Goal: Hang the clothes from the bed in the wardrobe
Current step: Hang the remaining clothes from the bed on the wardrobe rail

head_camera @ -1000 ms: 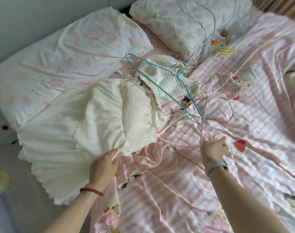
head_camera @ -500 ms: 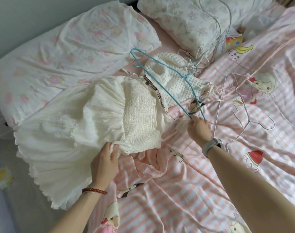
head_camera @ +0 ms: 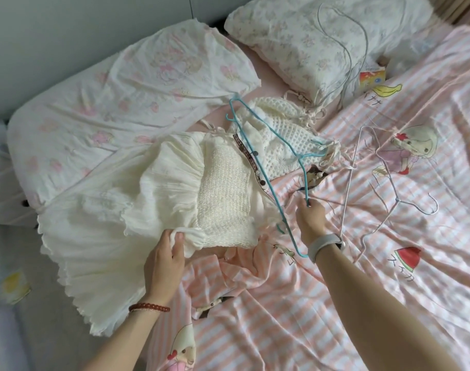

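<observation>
Fingers of the right hand [head_camera: 310, 219] had closed round the blue hanger [head_camera: 266, 156], lifting it off the knitted top [head_camera: 284, 135]; a second earlier they gripped nothing. Left hand [head_camera: 165, 259] still pinched the white dress [head_camera: 137, 194], mid-bed, ready for threading.

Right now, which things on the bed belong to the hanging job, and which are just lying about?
In use: cream dress, held by the left hand; blue hanger, held by the right hand; knitted top; white hangers.

Lying about: pillows; small carton; striped quilt.
</observation>
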{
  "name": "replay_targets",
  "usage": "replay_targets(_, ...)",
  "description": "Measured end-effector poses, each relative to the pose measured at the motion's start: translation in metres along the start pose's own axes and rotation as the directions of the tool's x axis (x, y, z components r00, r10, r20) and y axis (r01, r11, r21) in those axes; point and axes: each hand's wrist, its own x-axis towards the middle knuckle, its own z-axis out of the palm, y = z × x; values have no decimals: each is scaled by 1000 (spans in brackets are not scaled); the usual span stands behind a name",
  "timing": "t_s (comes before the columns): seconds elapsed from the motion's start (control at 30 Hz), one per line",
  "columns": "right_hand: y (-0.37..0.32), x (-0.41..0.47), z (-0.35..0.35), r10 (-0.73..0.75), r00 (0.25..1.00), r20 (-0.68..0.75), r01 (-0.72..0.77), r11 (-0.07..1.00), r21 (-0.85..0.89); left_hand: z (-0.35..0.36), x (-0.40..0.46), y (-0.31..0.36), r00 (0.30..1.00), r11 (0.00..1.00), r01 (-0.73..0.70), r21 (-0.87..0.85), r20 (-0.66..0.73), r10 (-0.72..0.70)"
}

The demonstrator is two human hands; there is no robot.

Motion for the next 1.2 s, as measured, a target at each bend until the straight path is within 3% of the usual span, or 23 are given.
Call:
replay_targets(0.1, 4, -24, -6, -104, 984, -144, 105, 994, -3, -14, -3, 0, 1000, 1000, 8, -24, -21, -8)
replay_targets(0.23, 13, -72, -19, -237, 945, -227, 263, 961, 88, -40, -12, -2, 999, 1000, 23, -4, -22, -23)
replay_targets(0.4, 16, -114, -39, -71, 951, -302, 144, 964, 225, -71, -43, -7, 999, 1000, 6, 22, 37, -7)
replay_targets(0.53, 23, -145, -52, -38, 960, -276, 112, 959, 259, -93, -63, -13, 997, 999, 46, -1, 65, -46)
replay_targets(0.73, 54, -189, -60, -104, 972, -210, 159, 950, 269, -87, -96, -37, 892, 943, -79, 323, 446, -78)
replay_targets(0.9, 82, -190, -57, -99, 989, -111, 125, 956, 264, -58, -107, -36, 886, 886, -148, 439, 456, -78)
replay_targets(1.03, 100, -183, -57, -87, 992, -96, 101, 984, 149, -34, -107, -23, 875, 824, -245, 511, 483, -39)
replay_targets(1.13, 104, -176, -58, -115, 990, -80, 123, 988, 96, -17, -93, -7, 882, 824, -282, 491, 470, 22)
replay_targets(1.2, 96, -164, -59, -79, 997, -17, 81, 983, 163, -3, -78, 5, 876, 828, -327, 455, 475, 85)
